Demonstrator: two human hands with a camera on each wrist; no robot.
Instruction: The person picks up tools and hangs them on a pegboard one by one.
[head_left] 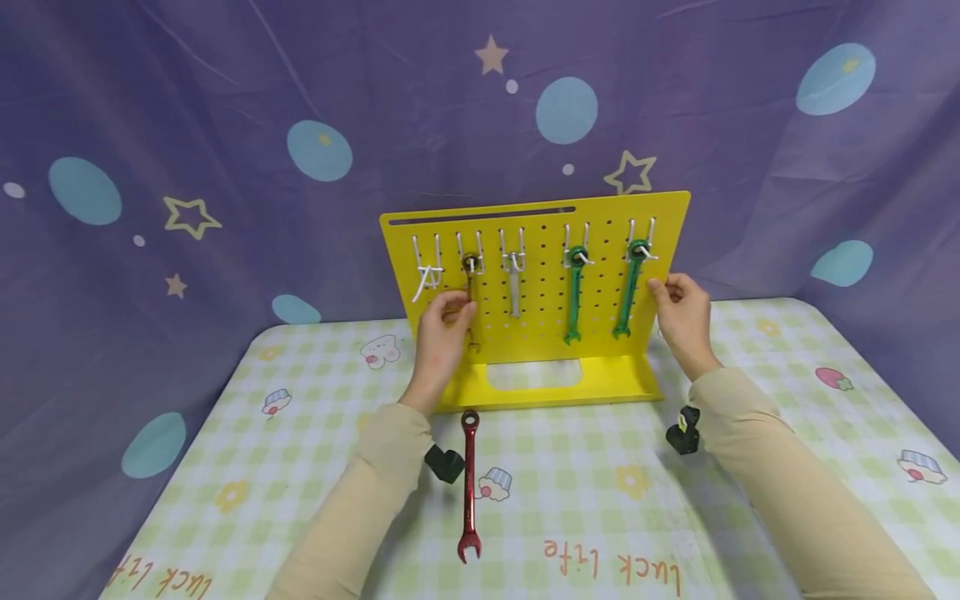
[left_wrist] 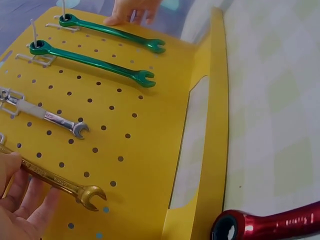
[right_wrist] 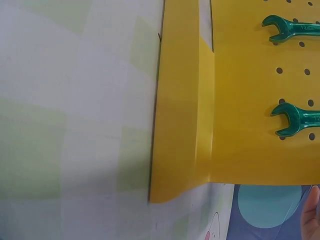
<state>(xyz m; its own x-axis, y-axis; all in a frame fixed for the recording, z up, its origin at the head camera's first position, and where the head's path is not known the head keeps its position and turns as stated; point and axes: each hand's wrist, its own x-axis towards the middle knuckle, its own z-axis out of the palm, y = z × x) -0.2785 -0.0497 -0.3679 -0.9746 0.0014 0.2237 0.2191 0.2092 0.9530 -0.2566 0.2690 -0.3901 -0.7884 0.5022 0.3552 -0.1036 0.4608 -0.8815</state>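
A yellow pegboard [head_left: 555, 292] stands on the table. My left hand [head_left: 442, 333] pinches a gold combination wrench [left_wrist: 60, 182], whose ring end sits at a white hook near the board's left side. At the board's right edge, my right hand [head_left: 684, 315] grips that edge, thumb in front and the other fingers partly hidden. Two green wrenches [head_left: 575, 296] [head_left: 630, 292] hang by their ring ends on the right. Between gold and green hangs a smaller silver wrench [head_left: 514, 287]. On the tablecloth before the board lies a red wrench [head_left: 469, 487], open end towards me.
A white double hook [head_left: 427, 271] at the far left of the board carries no wrench. The board's base [head_left: 618, 383] has a cut-out slot and rests on the checked tablecloth [head_left: 585, 500]. Behind hangs a purple curtain [head_left: 420, 108]. Dark wrist-camera mounts [head_left: 682, 431] are on both sleeves.
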